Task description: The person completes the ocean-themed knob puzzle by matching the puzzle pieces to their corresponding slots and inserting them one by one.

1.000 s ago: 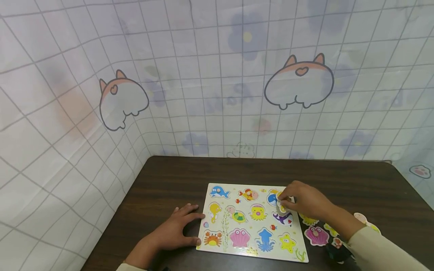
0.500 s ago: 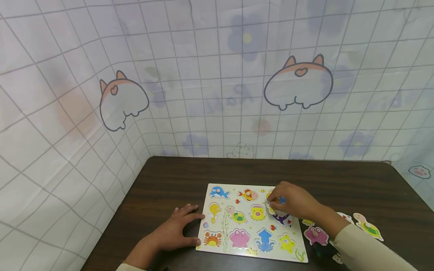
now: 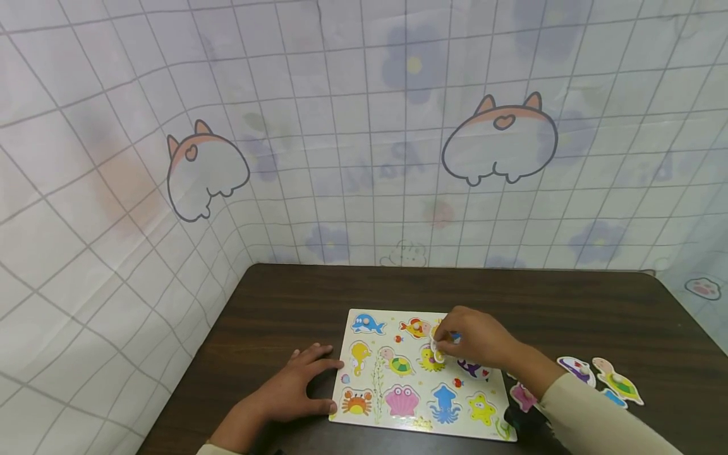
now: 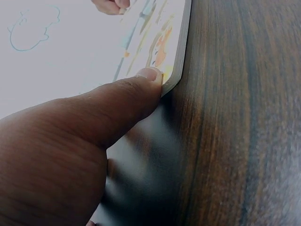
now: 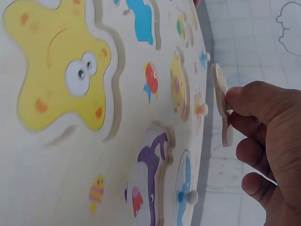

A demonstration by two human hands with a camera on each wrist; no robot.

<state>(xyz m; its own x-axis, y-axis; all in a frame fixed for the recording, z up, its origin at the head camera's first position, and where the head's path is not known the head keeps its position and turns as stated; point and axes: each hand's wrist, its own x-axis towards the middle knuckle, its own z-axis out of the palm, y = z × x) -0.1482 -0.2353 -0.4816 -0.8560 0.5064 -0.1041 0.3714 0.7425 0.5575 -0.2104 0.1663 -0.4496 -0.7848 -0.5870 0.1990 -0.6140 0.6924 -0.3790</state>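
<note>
My right hand (image 3: 474, 335) pinches a wooden puzzle piece (image 5: 220, 103) between thumb and fingertips. The piece shows yellow and white in the head view and appears edge-on in the right wrist view, raised off the board. It overlaps the yellow octopus picture (image 3: 430, 361) from above. My left hand (image 3: 298, 385) lies at the left edge of the puzzle board (image 3: 421, 379), its thumb (image 4: 148, 75) touching the near left corner. Knobbed pieces sit in the board's back row, among them a blue whale (image 3: 368, 323) and an orange-and-yellow fish (image 3: 416, 327).
Right of the board lie several loose pieces: a turtle (image 3: 618, 379), a purple-and-white piece (image 3: 577, 370) and a pink shell (image 3: 522, 397), partly behind the right sleeve (image 3: 597, 417). A patterned curtain (image 3: 352, 158) hangs behind the dark wooden table (image 3: 296, 294).
My right hand has moved left across the board with the piece, from near the back right to over the octopus picture. The turtle and purple-and-white pieces have come into view. My left hand stays put.
</note>
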